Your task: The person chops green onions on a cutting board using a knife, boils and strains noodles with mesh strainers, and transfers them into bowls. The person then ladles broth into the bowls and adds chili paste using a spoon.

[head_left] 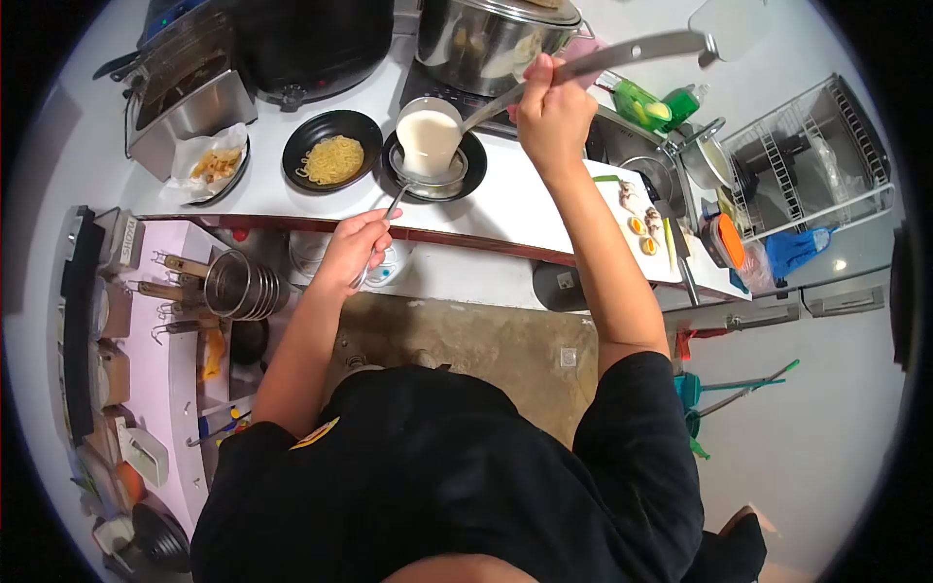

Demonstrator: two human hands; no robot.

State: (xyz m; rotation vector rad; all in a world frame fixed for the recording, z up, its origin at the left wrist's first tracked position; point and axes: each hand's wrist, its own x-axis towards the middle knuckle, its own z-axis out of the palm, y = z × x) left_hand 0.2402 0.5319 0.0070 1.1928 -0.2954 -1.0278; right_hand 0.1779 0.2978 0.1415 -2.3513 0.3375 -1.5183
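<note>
With my right hand (556, 115) I grip the long metal handle of a ladle (622, 56). Its tilted cup holds creamy white broth (429, 139) directly above a strainer (439, 179). My left hand (358, 248) is closed around the strainer's handle, keeping it over a black bowl (474, 163). What lies inside that bowl is mostly hidden by the strainer and ladle. Left of it, a second black bowl (296, 146) contains yellow noodles (333, 160).
A large steel pot (486, 44) stands behind the bowls. Fried food (216, 163) lies on paper at the left. Halved eggs (642, 235) and a knife (686, 267) are on the right. Noodle baskets (238, 284) hang below left; a wire rack (807, 155) stands far right.
</note>
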